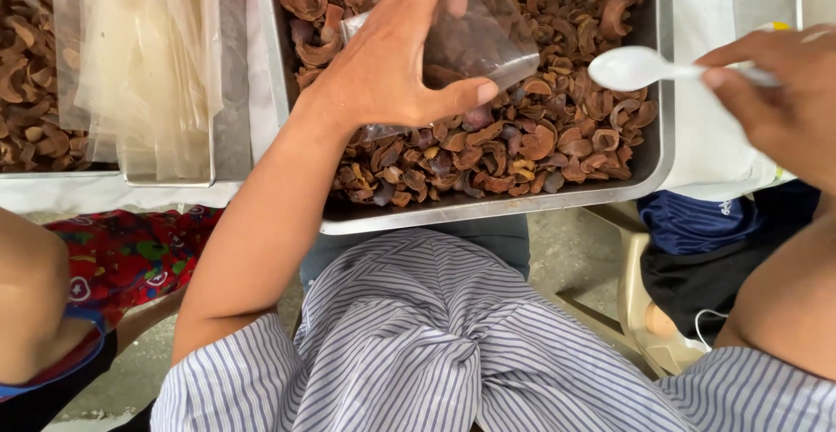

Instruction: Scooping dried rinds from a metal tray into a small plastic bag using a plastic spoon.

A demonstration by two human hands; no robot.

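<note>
My left hand point(396, 57) grips a small clear plastic bag point(483, 36) over a metal tray point(659, 92) filled with brown dried fruit pieces point(540, 131). The bag has some brown pieces inside. My right hand point(784, 92) is at the right edge of the tray and holds a white plastic spoon point(640, 68), its empty bowl pointing left toward the bag.
A stack of clear plastic bags point(144, 66) lies in a metal tray at the left. Another tray of brown pieces point(26, 84) is at the far left. A person in red patterned cloth point(122, 253) sits at the left. A beige plastic stool point(644, 310) stands lower right.
</note>
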